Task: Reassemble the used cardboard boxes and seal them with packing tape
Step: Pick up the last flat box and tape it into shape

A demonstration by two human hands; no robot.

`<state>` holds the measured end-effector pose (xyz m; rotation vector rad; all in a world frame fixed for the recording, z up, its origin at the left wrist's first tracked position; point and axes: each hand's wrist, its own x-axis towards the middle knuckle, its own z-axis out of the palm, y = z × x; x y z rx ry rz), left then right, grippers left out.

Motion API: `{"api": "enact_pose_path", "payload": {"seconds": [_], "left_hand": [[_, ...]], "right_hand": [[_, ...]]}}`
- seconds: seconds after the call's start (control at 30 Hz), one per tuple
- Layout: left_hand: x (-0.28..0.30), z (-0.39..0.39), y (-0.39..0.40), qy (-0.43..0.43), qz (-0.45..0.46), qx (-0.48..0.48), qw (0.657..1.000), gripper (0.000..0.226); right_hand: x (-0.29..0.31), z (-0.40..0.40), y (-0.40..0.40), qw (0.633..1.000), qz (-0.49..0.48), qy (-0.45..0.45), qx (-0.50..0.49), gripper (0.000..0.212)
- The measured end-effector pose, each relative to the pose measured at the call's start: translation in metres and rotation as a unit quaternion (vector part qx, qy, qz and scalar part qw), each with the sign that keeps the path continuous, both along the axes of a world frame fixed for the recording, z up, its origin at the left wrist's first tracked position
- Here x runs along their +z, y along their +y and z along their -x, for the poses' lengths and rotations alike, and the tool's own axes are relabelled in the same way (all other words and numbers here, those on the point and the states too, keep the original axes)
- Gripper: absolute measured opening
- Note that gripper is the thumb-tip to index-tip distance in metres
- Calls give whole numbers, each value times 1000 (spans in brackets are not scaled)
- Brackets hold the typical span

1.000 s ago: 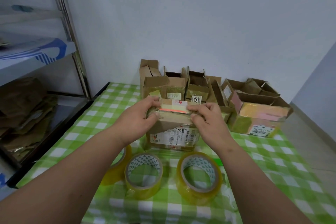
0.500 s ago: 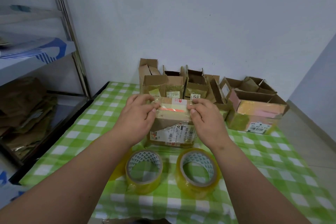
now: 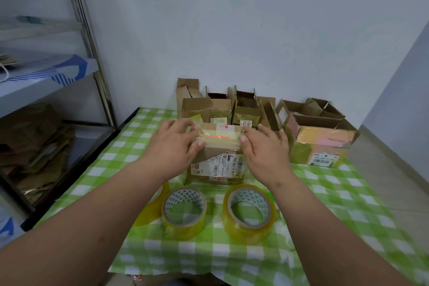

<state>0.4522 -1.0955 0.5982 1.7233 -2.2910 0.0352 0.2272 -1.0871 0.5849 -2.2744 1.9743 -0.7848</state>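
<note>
Two bare hands work on one small cardboard box (image 3: 218, 160) standing at the middle of a table covered with a green-and-white checked cloth (image 3: 348, 204). Left hand (image 3: 173, 146) is on the box's left upper edge, fingers curled over the top with the thumb pressed on the near face; it grips the box. Right hand (image 3: 262, 146) is at the box's right upper edge, thumb tip pressing on the top near the corner, other fingers fairly straight and slightly spread, reaching past the box's right side; cannot tell whether they touch it. Box top carries shiny clear tape (image 3: 218, 136) with a red-orange stripe under it; white shipping labels on the near face.

Three rolls of yellowish packing tape lie flat on the cloth, just near of the box: right roll (image 3: 249, 212), middle roll (image 3: 184, 213), and left roll (image 3: 151, 211), mostly hidden by the left forearm.

Far side, against the white wall (image 3: 255, 30): a row of open used boxes (image 3: 222, 107), flaps up, touching each other. Far right: a larger open box (image 3: 321, 144) with yellow and pink patches and a barcode label, right of the held box, near the right hand's fingers.

Left of the table: a metal shelf rack (image 3: 90, 53), flattened brown cardboard (image 3: 30, 146) piled on its lower shelf, a blue-and-white printed sheet (image 3: 60, 72) on the shelf above.
</note>
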Motion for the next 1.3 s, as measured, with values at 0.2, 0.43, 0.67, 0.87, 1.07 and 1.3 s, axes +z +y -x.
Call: {"api": "enact_pose_path", "payload": {"seconds": [0.2, 0.43, 0.67, 0.87, 1.07, 1.3], "left_hand": [[4, 11, 11, -34, 45, 16, 998, 49], [6, 12, 24, 9, 77, 6, 997, 56], [0, 14, 48, 97, 164, -19, 981, 32], [-27, 27, 72, 209, 109, -18, 972, 19], [-41, 26, 74, 158, -75, -9, 985, 36], [-37, 41, 81, 142, -177, -40, 973, 54]], "right_hand": [[-13, -1, 15, 988, 94, -117, -37, 41], [-20, 10, 35, 974, 76, -189, -99, 18], [-23, 6, 63, 982, -78, -172, 3, 25], [-29, -5, 84, 961, -253, 90, 71, 50], [-21, -5, 94, 953, -269, 122, 65, 24], [-14, -2, 103, 973, -222, -10, 69, 36]]}}
